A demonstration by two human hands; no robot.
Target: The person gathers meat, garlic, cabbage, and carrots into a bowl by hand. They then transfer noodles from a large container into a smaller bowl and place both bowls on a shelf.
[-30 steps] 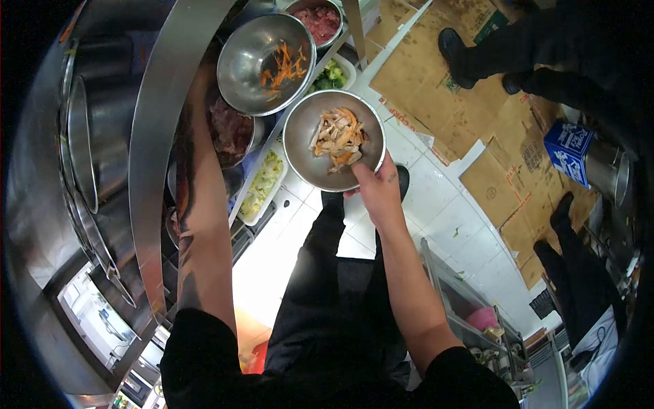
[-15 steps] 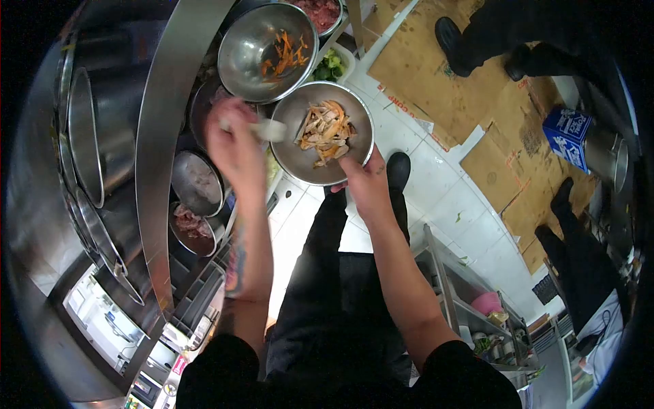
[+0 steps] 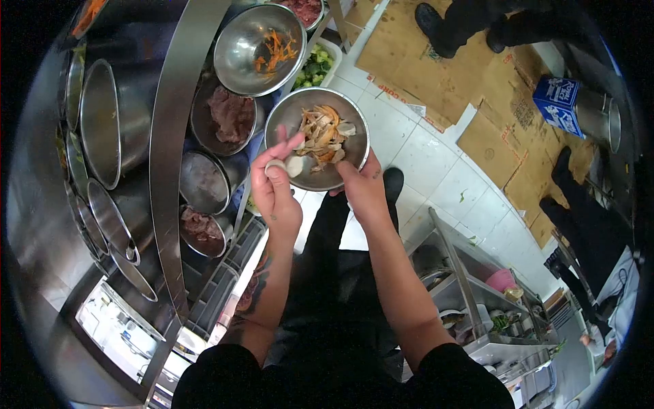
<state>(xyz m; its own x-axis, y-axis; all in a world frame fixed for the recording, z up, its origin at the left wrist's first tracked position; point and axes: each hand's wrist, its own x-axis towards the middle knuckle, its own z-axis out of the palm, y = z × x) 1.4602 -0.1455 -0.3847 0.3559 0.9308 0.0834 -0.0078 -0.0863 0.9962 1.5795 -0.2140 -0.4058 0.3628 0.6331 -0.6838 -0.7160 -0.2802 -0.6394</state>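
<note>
My right hand (image 3: 362,191) grips the near right rim of a steel bowl (image 3: 283,112), with the thumb over the inside edge. In the bowl lies a heap of pale brown and orange sliced food (image 3: 321,140). My left hand (image 3: 278,194) is at the bowl's left rim, its thumb against a small white spoon-like object (image 3: 298,165) and some fingers stretched over the bowl. What exactly the white object is cannot be made out. Just beyond stands another steel bowl (image 3: 235,58) holding orange shreds (image 3: 278,51).
To the left, steel bowls hold raw meat (image 3: 231,114), a pale food (image 3: 206,183) and more meat (image 3: 202,223). A white tub of green vegetables (image 3: 317,67) stands behind. A steel shelf edge (image 3: 167,157) curves along the left. Other people's legs (image 3: 449,27) are on cardboard (image 3: 422,65).
My left hand has moved right and down, from over the meat bowls to the held bowl, with the white object. The meat bowl it covered now shows. The view has shifted slightly.
</note>
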